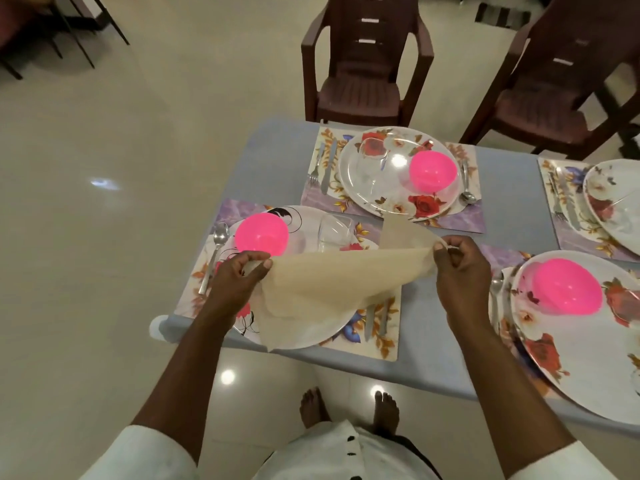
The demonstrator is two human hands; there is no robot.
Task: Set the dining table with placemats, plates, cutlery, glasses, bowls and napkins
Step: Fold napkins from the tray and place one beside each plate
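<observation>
A cream napkin [322, 289] hangs stretched between my hands above the near-left place setting. My left hand [239, 275] pinches its left corner and my right hand [457, 268] pinches its right corner. Under it lies a white plate [311, 336] on a floral placemat [377, 344], with a pink bowl [261, 234] and a clear glass [334, 232] on the plate. A spoon [214, 254] lies left of the plate; a knife and fork [375, 318] lie to its right.
The blue table [433, 327] holds three more settings: a far plate [374, 174] with pink bowl [433, 170], a near-right plate [588, 368] with pink bowl [568, 285], and a far-right plate [620, 202]. Two brown chairs [363, 64] stand behind. My bare feet [346, 407] are at the table's edge.
</observation>
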